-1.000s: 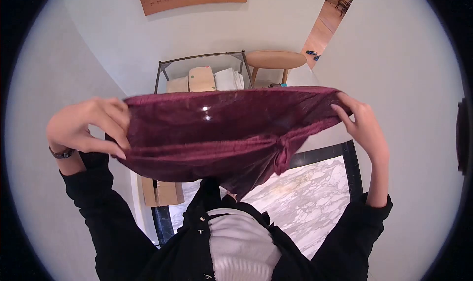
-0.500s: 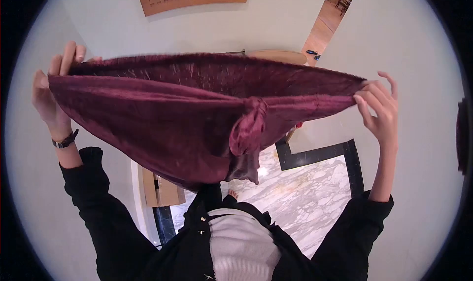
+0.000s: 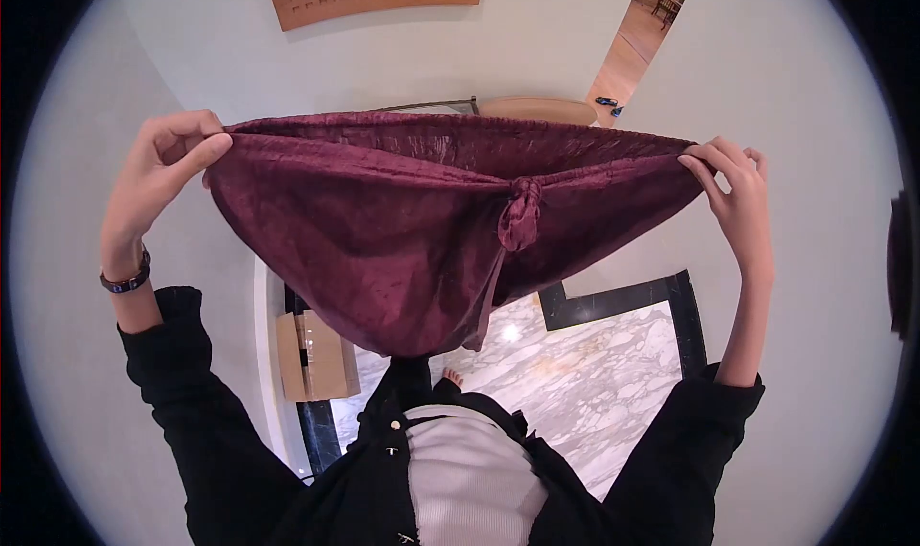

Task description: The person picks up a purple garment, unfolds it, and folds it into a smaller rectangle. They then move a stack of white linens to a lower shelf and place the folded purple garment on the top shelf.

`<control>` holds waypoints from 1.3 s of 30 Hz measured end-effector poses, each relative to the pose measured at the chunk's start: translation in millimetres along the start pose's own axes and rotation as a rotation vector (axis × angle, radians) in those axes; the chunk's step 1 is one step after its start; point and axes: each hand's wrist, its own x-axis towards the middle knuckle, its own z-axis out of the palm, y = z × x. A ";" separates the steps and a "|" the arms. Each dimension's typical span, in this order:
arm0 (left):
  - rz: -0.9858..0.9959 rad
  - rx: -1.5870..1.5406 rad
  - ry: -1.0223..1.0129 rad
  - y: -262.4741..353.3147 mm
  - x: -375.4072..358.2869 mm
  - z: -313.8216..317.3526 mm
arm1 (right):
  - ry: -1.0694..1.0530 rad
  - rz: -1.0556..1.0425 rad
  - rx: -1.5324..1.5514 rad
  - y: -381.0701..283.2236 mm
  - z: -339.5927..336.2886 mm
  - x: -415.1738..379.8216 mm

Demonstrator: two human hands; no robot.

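A shiny maroon cloth (image 3: 364, 230) hangs in the air in front of me, its upper edge gathered and its mouth parted so the dark inside shows. On its near side, right of the middle, is a tied knot (image 3: 520, 216) with a loose tail below. My left hand (image 3: 158, 177) pinches the cloth's upper left corner between thumb and fingers. At the opposite corner, the thumb and fingers of my right hand (image 3: 733, 187) grip the edge. The fabric sags in a deep curve between the two hands. Exactly what kind of item it is cannot be made out.
Below is a marble floor (image 3: 594, 354) with a dark border, and an opened cardboard box (image 3: 321, 359) at the left. A wood-framed mirror (image 3: 383, 5) hangs on the wall ahead. Behind the cloth shows a rounded tan surface (image 3: 537, 110). Farther off, shoes (image 3: 609, 103) lie on a floor.
My left hand has shifted to the right and changed its hold to a pinch at the corner. The cloth spans less width, and its knot has moved up and to the right.
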 end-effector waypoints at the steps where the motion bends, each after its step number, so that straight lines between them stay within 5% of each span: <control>1: -0.025 0.001 0.003 1.4 0.8 3.1 | -0.011 0.014 0.011 0.3 -0.9 -0.5; 8: 0.169 0.253 0.278 23.1 6.1 29.0 | 0.139 -0.054 0.117 -1.7 -3.7 4.4; 14: 0.307 0.485 0.309 5.7 15.7 20.1 | 0.229 -0.130 0.034 11.5 2.4 14.3; 17: 0.311 0.236 0.221 30.0 11.2 32.0 | 0.254 -0.120 -0.052 25.3 16.9 24.2; 20: 0.556 0.074 0.040 72.2 7.1 56.3 | 0.300 -0.078 -0.103 38.9 39.9 45.4; 23: 0.865 -0.144 -0.467 109.7 14.5 87.6 | 0.347 -0.081 -0.116 51.1 64.2 70.2; 24: 0.925 -0.290 -0.489 111.6 9.5 114.4 | 0.369 -0.097 -0.105 50.0 71.3 80.8; 26: 0.928 -0.075 -0.579 141.7 -12.8 139.4 | 0.390 -0.122 -0.092 44.4 80.4 99.6; 31: 1.153 0.503 -0.447 165.6 -34.5 174.5 | 0.382 -0.172 -0.014 6.7 84.2 123.7; 39: 0.828 0.634 -0.693 152.1 -34.0 179.1 | 0.165 -0.184 0.011 -38.8 78.1 111.4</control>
